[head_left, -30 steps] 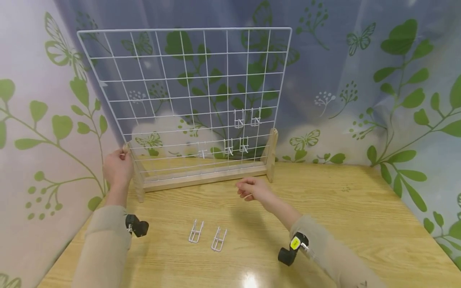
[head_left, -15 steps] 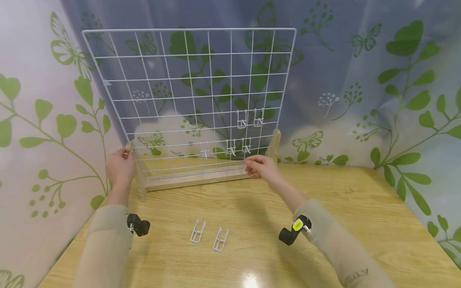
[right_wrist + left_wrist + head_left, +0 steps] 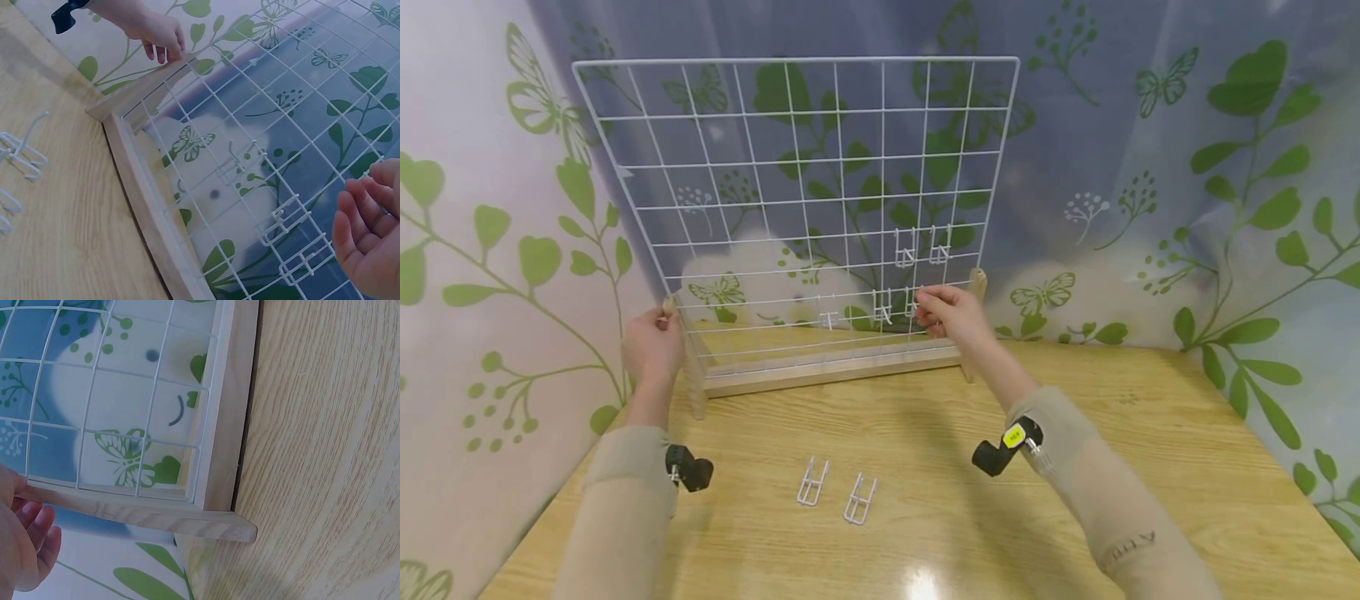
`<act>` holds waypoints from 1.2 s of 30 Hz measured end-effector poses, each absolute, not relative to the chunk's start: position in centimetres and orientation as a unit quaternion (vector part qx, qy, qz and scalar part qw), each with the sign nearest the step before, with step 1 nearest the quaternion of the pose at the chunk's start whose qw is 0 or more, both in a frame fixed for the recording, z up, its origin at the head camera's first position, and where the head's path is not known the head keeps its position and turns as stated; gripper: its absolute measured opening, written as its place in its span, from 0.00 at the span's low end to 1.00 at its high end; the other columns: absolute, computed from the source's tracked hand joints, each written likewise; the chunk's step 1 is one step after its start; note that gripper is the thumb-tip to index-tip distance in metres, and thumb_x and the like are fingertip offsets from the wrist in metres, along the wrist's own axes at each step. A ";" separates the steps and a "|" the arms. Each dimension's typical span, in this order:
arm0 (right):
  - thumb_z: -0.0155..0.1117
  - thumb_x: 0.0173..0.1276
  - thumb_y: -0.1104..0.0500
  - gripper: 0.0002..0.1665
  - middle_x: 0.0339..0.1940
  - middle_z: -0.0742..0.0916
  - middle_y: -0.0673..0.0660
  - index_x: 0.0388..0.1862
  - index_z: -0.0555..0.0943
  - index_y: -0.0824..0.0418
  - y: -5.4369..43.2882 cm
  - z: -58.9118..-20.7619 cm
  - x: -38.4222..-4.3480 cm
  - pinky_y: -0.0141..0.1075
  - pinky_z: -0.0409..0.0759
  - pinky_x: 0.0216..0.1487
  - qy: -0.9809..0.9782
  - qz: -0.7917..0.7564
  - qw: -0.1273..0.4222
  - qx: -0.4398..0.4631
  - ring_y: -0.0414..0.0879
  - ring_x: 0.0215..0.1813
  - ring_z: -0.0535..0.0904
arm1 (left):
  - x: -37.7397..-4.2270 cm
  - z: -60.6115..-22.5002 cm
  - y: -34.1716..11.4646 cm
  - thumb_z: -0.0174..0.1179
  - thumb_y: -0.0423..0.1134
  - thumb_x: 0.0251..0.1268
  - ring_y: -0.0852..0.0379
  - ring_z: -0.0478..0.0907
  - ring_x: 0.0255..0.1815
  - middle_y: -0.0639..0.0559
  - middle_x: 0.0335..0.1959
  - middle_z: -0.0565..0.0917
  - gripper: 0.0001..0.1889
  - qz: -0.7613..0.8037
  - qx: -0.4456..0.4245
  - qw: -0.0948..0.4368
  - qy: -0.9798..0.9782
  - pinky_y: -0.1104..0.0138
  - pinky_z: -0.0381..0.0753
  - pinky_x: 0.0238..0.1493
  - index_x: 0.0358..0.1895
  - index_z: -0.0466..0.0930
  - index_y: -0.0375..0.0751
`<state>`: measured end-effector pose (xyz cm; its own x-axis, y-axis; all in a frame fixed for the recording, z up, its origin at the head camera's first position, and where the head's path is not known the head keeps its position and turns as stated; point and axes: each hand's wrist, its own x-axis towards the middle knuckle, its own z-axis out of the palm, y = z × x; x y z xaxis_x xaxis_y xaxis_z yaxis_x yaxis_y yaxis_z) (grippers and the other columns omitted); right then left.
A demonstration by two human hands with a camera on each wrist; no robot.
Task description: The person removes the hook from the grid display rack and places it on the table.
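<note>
White wire forms the grid panel (image 3: 797, 60), seated in a wooden stand (image 3: 835, 373) towards 11 o'clock in my head view. I note the left hand (image 3: 653, 342) at 9 o'clock, pinching the top of the stand's upright (image 3: 150, 512); the left wrist view adds its outer fingers (image 3: 49, 553), bent clear of the wood, and the upright's foot (image 3: 244, 532) at 5 o'clock. Near centre, at 3 o'clock, the right hand (image 3: 958, 317) is partly curled before the hung hooks (image 3: 905, 257); whether it grips one I cannot tell. My head view gives five hung, two above three; the right wrist view shows only the lower three, and crops at its 9 o'clock the loose hooks (image 3: 811, 482), seen whole in the head view at 6 and 7 o'clock. I record a pale wood-grain table (image 3: 760, 550), glare (image 3: 921, 585) at 6 o'clock, and a blue-and-white backdrop (image 3: 1090, 167) printed with green leaves and butterflies.
</note>
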<state>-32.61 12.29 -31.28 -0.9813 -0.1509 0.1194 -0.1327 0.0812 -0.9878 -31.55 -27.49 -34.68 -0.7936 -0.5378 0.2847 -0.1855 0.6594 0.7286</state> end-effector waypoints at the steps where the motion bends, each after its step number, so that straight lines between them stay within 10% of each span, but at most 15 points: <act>1: 0.54 0.70 0.58 0.19 0.33 0.81 0.55 0.55 0.74 0.69 12.2 -31.1 -32.7 0.36 0.78 0.39 0.734 -0.672 0.002 -0.097 0.44 0.34 0.78 | -31.5 -34.7 -27.5 0.45 0.42 0.68 0.40 0.74 0.48 0.38 0.46 0.80 0.20 -0.357 0.206 0.247 -0.877 0.51 0.70 0.48 0.56 0.75 0.35; 36: 0.47 0.73 0.60 0.18 0.41 0.82 0.62 0.58 0.74 0.64 9.6 -28.4 -36.2 0.31 0.77 0.31 0.725 -0.681 -0.069 -0.076 0.44 0.30 0.78 | -31.6 -34.7 -27.5 0.45 0.42 0.68 0.40 0.74 0.46 0.39 0.45 0.79 0.20 -0.355 0.208 0.244 -0.878 0.51 0.70 0.45 0.57 0.74 0.35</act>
